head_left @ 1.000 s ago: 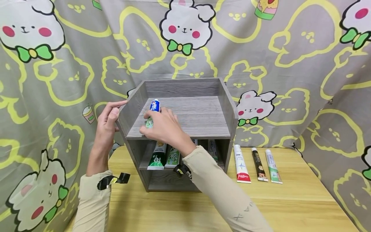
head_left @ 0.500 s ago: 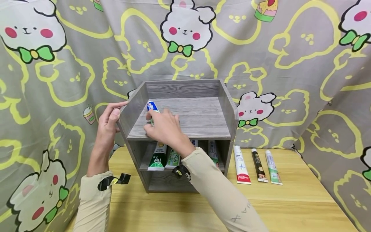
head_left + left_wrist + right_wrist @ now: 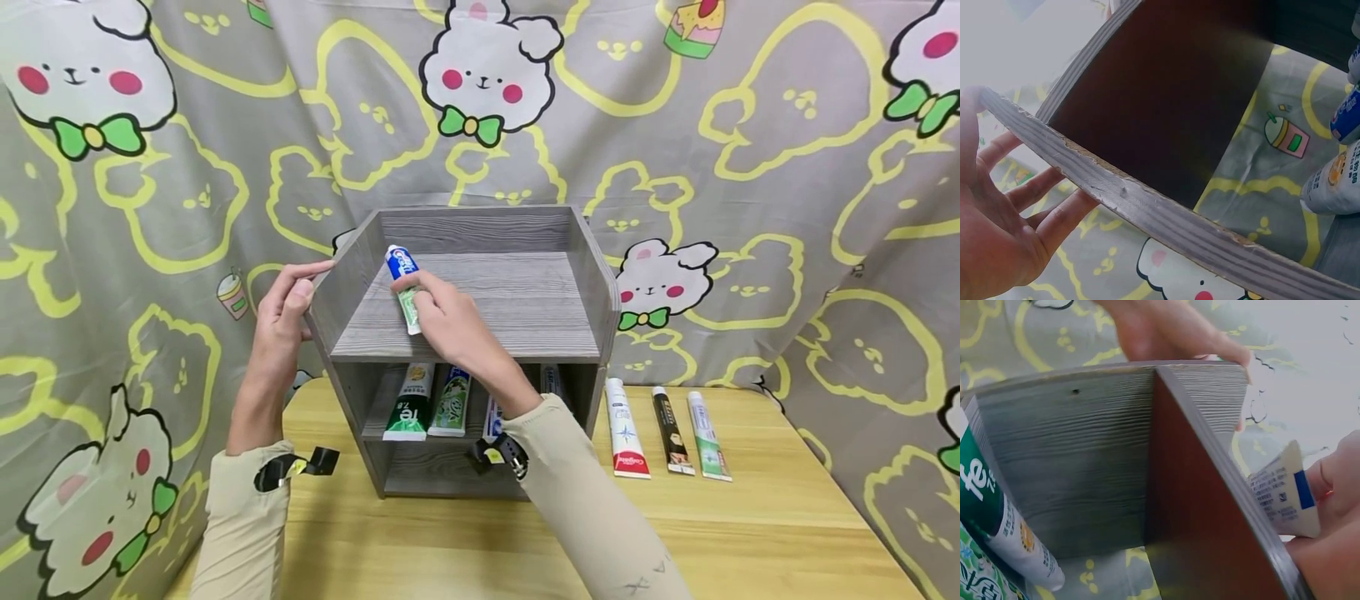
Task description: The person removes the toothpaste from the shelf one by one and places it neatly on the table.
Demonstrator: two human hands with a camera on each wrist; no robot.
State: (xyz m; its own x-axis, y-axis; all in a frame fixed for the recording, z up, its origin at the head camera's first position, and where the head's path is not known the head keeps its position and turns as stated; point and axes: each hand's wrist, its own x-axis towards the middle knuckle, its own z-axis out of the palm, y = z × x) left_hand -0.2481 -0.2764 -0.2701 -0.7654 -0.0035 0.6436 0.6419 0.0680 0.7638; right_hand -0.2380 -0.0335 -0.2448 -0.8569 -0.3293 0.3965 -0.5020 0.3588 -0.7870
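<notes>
On the top shelf of a grey wood-grain shelf unit (image 3: 517, 304) lies a blue, white and green toothpaste tube (image 3: 402, 261), tilted, its cap toward the back left. My right hand (image 3: 450, 321) pinches it, index finger across its middle and thumb at its right side. The right wrist view shows the flat end of this toothpaste tube (image 3: 1285, 494) beside the hand, near the shelf's front edge. My left hand (image 3: 277, 321) grips the unit's left side panel; in the left wrist view its fingers (image 3: 1063, 215) lie behind the panel edge (image 3: 1129, 194).
The middle shelf holds several toothpaste tubes, including a green and white one (image 3: 408, 412) and a green patterned one (image 3: 450, 408). Right of the unit, on the wooden table (image 3: 795, 517), lie a white and red tube (image 3: 625, 433), a black tube (image 3: 671, 429) and a white-green tube (image 3: 708, 433). A patterned curtain (image 3: 637, 167) hangs behind.
The right hand has shifted right along the top shelf, uncovering more of the toothpaste tube, whose lower end now shows. The left hand stays on the side panel.
</notes>
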